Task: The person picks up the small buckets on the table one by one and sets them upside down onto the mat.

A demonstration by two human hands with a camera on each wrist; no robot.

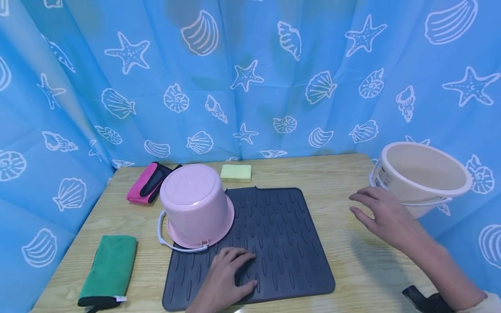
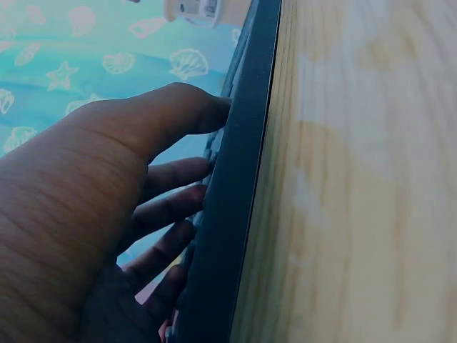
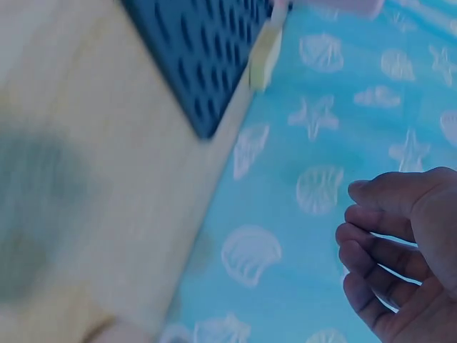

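Note:
My left hand point(image 1: 225, 276) rests its fingertips on the dark ribbed drying mat point(image 1: 282, 243), near its front edge. The left wrist view shows its thumb and spread fingers against the mat point(image 2: 239, 186), holding nothing. Upside down on the mat's left part sits a pink bucket point(image 1: 195, 213), its handle lowered to the front left. My right hand point(image 1: 385, 215) hovers over the right of the table, fingers loosely bent and nothing between them. Beside and partly behind it is a cream bucket point(image 1: 426, 169), mouth upward. In the right wrist view the right hand point(image 3: 400, 250) appears empty.
A yellow sponge point(image 1: 236, 173) lies behind the mat. To the left are a pink-and-black folded cloth item point(image 1: 145, 184) and a green one point(image 1: 109, 269). A blue seashell curtain point(image 1: 242, 108) hangs around the wooden table point(image 1: 336, 182). A black strap point(image 1: 424, 300) shows below the right forearm.

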